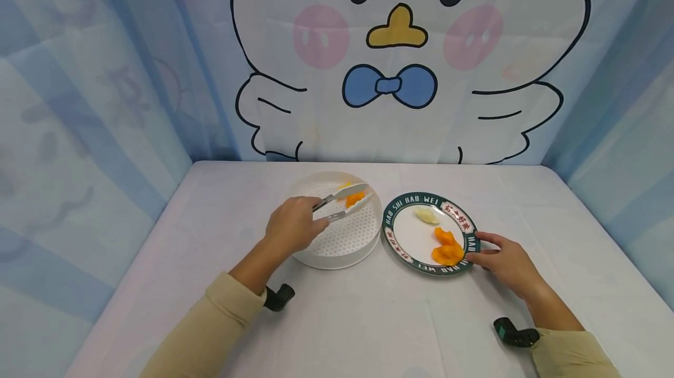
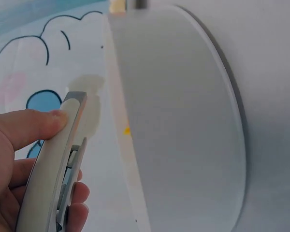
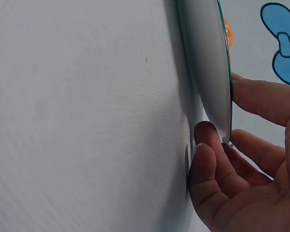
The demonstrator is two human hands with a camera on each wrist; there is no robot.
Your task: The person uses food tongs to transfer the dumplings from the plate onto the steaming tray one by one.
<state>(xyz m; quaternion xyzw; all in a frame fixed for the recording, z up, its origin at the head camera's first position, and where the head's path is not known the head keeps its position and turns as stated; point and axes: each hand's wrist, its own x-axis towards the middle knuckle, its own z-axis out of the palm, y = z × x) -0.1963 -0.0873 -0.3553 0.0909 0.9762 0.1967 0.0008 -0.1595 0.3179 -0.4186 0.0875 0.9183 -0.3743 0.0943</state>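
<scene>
My left hand (image 1: 296,224) grips a pair of metal tongs (image 1: 337,216) over a round white perforated tray (image 1: 337,237). The tongs' arms lie on either side of an orange piece (image 1: 355,198) in the tray, with a bit of yellow (image 1: 346,185) just behind it. In the left wrist view, the thumb presses on the tongs' pale handle (image 2: 48,174). My right hand (image 1: 508,264) pinches the near right rim of a green-edged plate (image 1: 395,243), with fingertips above and below it in the right wrist view. Orange pieces (image 1: 447,254) and a pale yellow piece (image 1: 426,215) lie on the plate.
Tray and plate stand side by side on a white-covered table (image 1: 368,319). Behind them hangs a curtain with a cartoon face (image 1: 400,132), and blue curtains close off both sides. Black devices (image 1: 513,334) sit at both wrists, by the beige sleeves.
</scene>
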